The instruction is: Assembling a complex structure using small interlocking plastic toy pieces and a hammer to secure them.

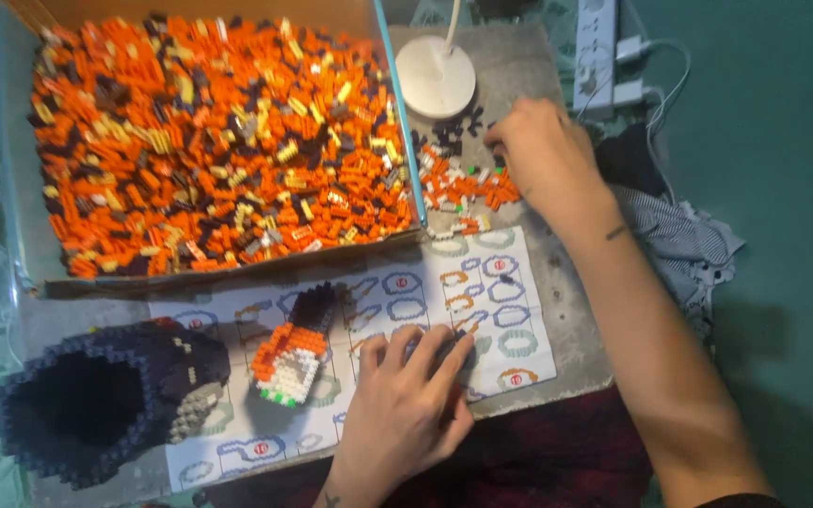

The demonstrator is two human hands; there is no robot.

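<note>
right hand (543, 150) reaches out to the small loose pile of orange and dark bricks (458, 183) on the table (571, 310), just right of the big cardboard box of bricks (218, 141). its fingers are curled down into the pile; cannot tell whether they pinch a piece.

left hand (406, 400) lies on the printed instruction sheet (482, 292), fingers closed around a small dark brick assembly (444, 353), pressing it to the paper.

risks, as judged:
- forearm crosses the sheet's right edge; a drag could shift the paper or scatter the pile off the table edge.
- small orange-and-white model part (289, 362) stands just left of the left hand; an elbow nudge could tip it.
- large dark hollow brick model (96, 400) sits at the table's near corner, liable to be knocked.
- lamp base (436, 77) is close behind the pile.
</note>
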